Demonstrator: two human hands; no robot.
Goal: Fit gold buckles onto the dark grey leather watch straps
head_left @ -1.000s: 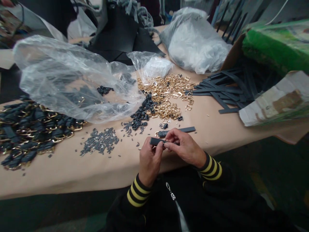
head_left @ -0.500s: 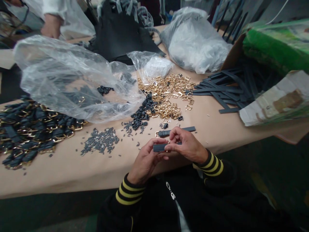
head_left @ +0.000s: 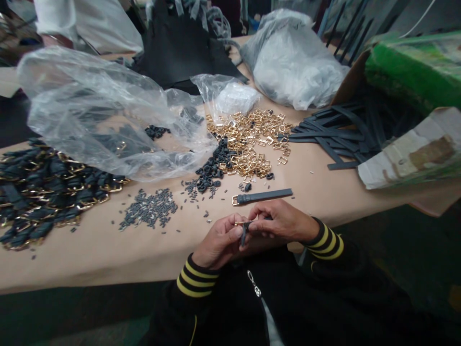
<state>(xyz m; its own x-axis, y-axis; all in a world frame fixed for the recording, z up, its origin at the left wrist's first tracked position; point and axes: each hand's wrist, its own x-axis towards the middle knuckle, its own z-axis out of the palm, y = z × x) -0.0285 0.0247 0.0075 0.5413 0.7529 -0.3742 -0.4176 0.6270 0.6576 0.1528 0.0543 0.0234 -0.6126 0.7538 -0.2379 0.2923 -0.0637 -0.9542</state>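
Note:
Near the table's front edge, my left hand (head_left: 221,240) pinches a gold buckle (head_left: 239,223) with a short dark strap (head_left: 244,235) hanging from it. My right hand (head_left: 279,220) meets it from the right, its fingers closed on the same strap, most of which they hide. Just beyond my hands lies a dark strap with a gold buckle (head_left: 264,196). Further back are a heap of gold buckles (head_left: 252,144) and a pile of black loops (head_left: 212,170). Small grey pieces (head_left: 149,208) are spread to the left.
Buckled straps (head_left: 54,187) are heaped at far left, beside a clear plastic bag (head_left: 97,105). Long dark strips (head_left: 334,129) lie at right near a green-wrapped box (head_left: 414,67). A stuffed bag (head_left: 288,57) stands behind. A person's white sleeve (head_left: 90,24) shows at back left.
The strap between my hands has turned from lying flat and level to pointing downward. My right hand has moved lower, uncovering the strap on the table. The other person's hand has shifted left.

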